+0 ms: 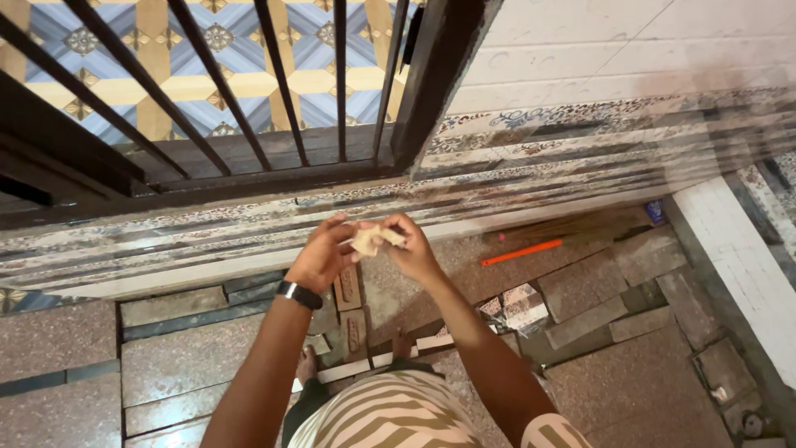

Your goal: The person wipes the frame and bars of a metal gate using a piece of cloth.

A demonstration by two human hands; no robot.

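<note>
1. From my remote seat, the biggest thing I see is the floor (630, 390), speckled reddish stone with loose slabs and tile offcuts scattered over it.
2. Along the floor's far edge runs a stepped ledge (249, 241) of patterned tile strips, blurred toward the right.
3. Above the ledge's left half stands a dark metal gate (282, 91) of slanted bars; blue-and-yellow patterned tiling shows through it. To the right of its thick post is a white tiled wall (630, 50).
4. A low white wall (746, 265) borders the floor's right edge.
5. Near the far edge, right of the middle, lies a broom (572, 226) with an orange handle (522, 251), flat on the floor beside the ledge.
6. Two small reddish bricks (351, 311) lie end to end near the middle, under the hands.
7. My left hand (319, 257), a black band on its wrist, is clenched around the left side of the scrap, fingertips pinching it.
8. My right hand (410, 249) pinches the scrap's right side between thumb and fingers.
9. The scrap itself, a small crumpled beige piece (371, 240), is held between both hands in the air, above the floor's middle and just in front of the ledge. I cannot tell its material.
</note>
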